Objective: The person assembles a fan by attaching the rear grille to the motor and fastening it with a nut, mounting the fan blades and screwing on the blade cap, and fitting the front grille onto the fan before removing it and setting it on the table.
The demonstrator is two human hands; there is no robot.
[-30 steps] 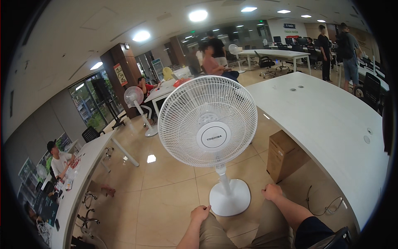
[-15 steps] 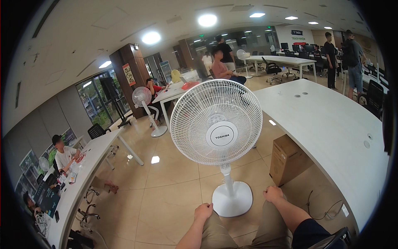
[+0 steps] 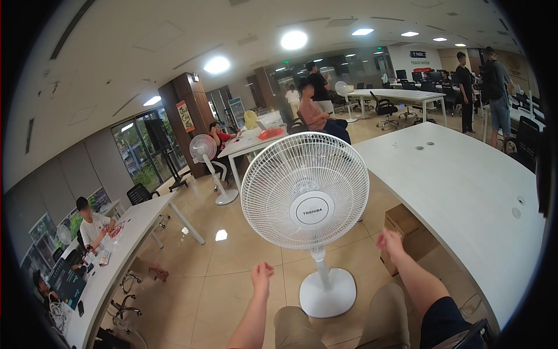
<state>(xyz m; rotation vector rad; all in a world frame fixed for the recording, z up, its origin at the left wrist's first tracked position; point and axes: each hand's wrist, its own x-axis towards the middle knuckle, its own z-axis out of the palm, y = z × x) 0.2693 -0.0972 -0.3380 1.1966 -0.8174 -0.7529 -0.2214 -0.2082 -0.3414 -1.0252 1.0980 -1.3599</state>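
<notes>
A white standing fan [image 3: 305, 192] faces me on the floor, with a round wire grille, a short post and a flat base. My left hand [image 3: 263, 279] is raised left of the fan's post, its fingers loosely bent and nothing in them. On the other side, my right hand [image 3: 392, 241] is held up below the grille's right edge, fingers loosely apart and holding nothing. Neither hand touches the fan. My knees are on either side of the area just in front of the base.
A long white table [image 3: 453, 168] runs along my right, with a cardboard box [image 3: 407, 232] beneath it. Another white table [image 3: 131, 232] stands at left, where a person in white sits. A second fan [image 3: 204, 150] stands farther back. Several people sit or stand around the room.
Both my hands have lifted off my knees and moved forward and up toward the fan. The view has tilted up slightly, so the fan sits lower.
</notes>
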